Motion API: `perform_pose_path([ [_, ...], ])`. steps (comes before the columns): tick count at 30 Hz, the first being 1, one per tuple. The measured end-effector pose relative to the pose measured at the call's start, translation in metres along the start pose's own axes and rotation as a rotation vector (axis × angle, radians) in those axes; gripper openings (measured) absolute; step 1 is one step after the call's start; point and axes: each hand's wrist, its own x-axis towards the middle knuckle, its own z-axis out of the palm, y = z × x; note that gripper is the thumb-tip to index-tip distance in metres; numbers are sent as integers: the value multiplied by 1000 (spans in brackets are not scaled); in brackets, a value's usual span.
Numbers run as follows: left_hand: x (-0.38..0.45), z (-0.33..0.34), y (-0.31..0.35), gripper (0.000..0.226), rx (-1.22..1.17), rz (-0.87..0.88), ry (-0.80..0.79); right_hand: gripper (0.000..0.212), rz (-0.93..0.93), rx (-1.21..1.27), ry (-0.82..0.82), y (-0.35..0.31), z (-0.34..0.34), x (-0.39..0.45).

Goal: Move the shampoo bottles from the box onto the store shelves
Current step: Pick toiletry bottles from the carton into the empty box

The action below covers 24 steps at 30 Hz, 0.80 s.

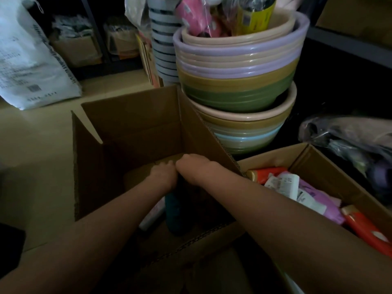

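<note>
Hands both reach deep into the open cardboard box (131, 128), the left hand (162, 174) and right hand (191, 168) side by side, fingers curled down out of sight; whether either grip has hold of anything I cannot tell. Just below the hands stands one teal bottle (172, 211), with one pale bottle (152, 215) to its left. Two orange bottles (367, 228) lie in a second box (331, 177), right of the grip.

The pale floor (42, 149) carries the open cardboard box (127, 128) around the hands, a white sack (27, 60) beyond-left, stacked basins (237, 81) beyond-right.
</note>
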Motion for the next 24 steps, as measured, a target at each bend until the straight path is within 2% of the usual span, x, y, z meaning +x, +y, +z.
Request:
perform_pose_path([
  [2,-10,-17,4,52,-13,19,92,35,-5,-33,84,4,-9,-9],
  [4,-18,-37,9,50,-155,23,252,33,-15,-71,278,18,-23,-22],
  [6,-29,-62,22,40,-417,10,516,29,1,-13,489,40,-39,-42],
  [8,-42,-90,46,32,-660,36,764,28,80,126,616,70,-54,-69],
  [11,-69,-120,107,26,-766,248,983,25,282,309,711,125,-46,-113],
  [13,-81,-118,158,27,-617,459,1044,26,458,359,654,167,-10,-145],
  [15,-83,-99,206,33,-405,589,942,35,611,369,477,199,41,-174],
  [17,-78,-72,243,44,-265,606,694,44,644,383,297,216,87,-201],
  [20,-64,-29,274,48,-120,612,358,41,560,454,78,218,128,-225],
  [24,-46,14,277,52,-116,586,104,52,409,525,-12,187,165,-208],
])
